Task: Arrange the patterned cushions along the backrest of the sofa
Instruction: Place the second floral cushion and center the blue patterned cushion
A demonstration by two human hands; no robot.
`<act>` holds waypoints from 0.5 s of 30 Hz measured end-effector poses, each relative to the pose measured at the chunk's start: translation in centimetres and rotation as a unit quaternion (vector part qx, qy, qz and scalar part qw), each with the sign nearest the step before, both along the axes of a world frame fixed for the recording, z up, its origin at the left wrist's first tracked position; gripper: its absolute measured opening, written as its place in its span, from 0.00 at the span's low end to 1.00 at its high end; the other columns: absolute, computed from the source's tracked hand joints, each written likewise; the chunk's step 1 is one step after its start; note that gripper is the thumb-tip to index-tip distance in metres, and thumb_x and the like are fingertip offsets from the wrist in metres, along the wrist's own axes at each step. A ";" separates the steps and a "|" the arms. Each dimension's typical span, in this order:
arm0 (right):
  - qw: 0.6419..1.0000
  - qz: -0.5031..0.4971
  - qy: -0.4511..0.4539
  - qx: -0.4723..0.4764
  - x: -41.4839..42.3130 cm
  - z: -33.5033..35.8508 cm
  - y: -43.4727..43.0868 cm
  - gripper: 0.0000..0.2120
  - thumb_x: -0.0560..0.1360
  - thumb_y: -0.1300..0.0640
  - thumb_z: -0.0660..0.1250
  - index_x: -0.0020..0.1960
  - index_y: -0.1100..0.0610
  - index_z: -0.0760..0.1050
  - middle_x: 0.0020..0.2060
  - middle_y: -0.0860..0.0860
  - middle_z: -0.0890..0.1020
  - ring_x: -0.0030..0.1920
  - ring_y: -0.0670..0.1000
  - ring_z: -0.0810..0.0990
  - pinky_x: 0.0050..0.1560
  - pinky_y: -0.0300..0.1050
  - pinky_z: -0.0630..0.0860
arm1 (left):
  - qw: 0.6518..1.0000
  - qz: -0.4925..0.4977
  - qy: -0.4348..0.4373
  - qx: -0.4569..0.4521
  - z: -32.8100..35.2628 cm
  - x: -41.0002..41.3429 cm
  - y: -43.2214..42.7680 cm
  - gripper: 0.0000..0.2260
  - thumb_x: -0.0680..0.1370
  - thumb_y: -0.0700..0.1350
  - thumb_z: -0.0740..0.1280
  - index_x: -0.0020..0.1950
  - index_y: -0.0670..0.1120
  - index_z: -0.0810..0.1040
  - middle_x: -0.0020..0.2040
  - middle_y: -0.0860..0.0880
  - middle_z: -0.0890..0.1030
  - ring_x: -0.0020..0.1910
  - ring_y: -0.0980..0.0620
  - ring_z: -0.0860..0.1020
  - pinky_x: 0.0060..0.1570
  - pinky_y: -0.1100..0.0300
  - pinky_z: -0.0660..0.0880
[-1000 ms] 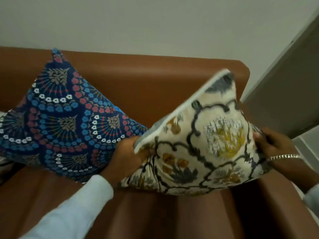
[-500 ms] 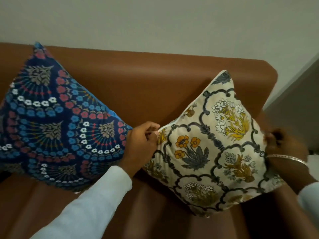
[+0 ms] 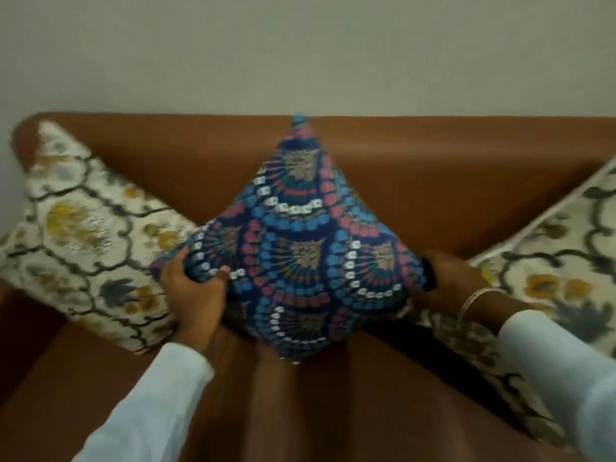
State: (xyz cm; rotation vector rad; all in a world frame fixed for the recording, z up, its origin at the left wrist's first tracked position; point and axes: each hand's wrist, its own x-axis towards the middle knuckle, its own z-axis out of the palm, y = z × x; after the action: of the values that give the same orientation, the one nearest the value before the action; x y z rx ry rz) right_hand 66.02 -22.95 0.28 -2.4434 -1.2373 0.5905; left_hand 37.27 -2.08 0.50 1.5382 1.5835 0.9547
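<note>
A blue cushion (image 3: pixel 306 248) with red, white and blue fan patterns stands on one corner in the middle of the brown sofa's backrest (image 3: pixel 450 168). My left hand (image 3: pixel 195 288) grips its left corner, thumb on the front. My right hand (image 3: pixel 450 278), with a bangle at the wrist, holds its right corner, fingers mostly hidden behind the fabric. A cream floral cushion (image 3: pixel 90 241) leans on its corner at the sofa's left end. Another cream floral cushion (image 3: pixel 550 278) leans at the right end, partly cut off by the frame and covered by my right sleeve.
A plain pale wall (image 3: pixel 300 51) rises behind the sofa. The brown seat (image 3: pixel 316 401) stretches toward me below the cushions. The sofa's left arm (image 3: pixel 23 138) curves up beside the left cushion.
Both hands have let go of the right cream cushion and now hold the blue cushion. My view has swung left, bringing the left cream cushion into sight.
</note>
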 end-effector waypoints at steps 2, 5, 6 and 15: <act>0.999 -0.049 0.004 -0.024 -0.8 -1.1 1.4 0.31 0.61 0.50 0.79 0.60 0.57 0.73 0.53 0.60 0.82 0.53 0.62 0.81 0.46 0.47 0.74 | 0.998 -0.045 -0.014 -0.033 -1.5 -2.1 2.5 0.33 0.70 0.45 0.75 0.73 0.48 0.66 0.74 0.42 0.64 0.70 0.41 0.67 0.70 0.48 0.67; 0.993 -0.092 -0.039 0.067 -2.7 -2.5 2.4 0.29 0.60 0.52 0.80 0.56 0.57 0.73 0.49 0.62 0.83 0.49 0.62 0.81 0.41 0.45 0.69 | 0.993 -0.110 -0.016 -0.037 -2.2 -3.2 4.6 0.36 0.68 0.53 0.75 0.73 0.54 0.64 0.76 0.48 0.55 0.71 0.43 0.64 0.60 0.57 0.66; 0.987 -0.103 -0.051 0.110 -3.3 -2.6 2.6 0.27 0.60 0.53 0.80 0.54 0.57 0.73 0.47 0.62 0.83 0.47 0.63 0.81 0.40 0.46 0.68 | 0.992 -0.115 -0.030 -0.034 -1.9 -3.2 4.8 0.36 0.67 0.55 0.75 0.73 0.55 0.65 0.75 0.49 0.55 0.71 0.43 0.65 0.59 0.58 0.67; 0.952 -0.216 0.004 0.219 -11.7 -3.6 -3.6 0.23 0.63 0.58 0.78 0.51 0.48 0.68 0.42 0.44 0.78 0.43 0.53 0.78 0.37 0.47 0.72 | 0.983 -0.174 -0.059 0.011 -4.3 -3.8 5.5 0.31 0.69 0.54 0.74 0.70 0.58 0.66 0.72 0.49 0.60 0.63 0.51 0.68 0.59 0.55 0.74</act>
State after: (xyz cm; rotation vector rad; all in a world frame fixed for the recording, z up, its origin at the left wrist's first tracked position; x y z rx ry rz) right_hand 54.28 -26.50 -3.32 -2.2163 -0.6934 0.1758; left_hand 33.43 3.38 -3.84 1.6708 1.1752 0.8499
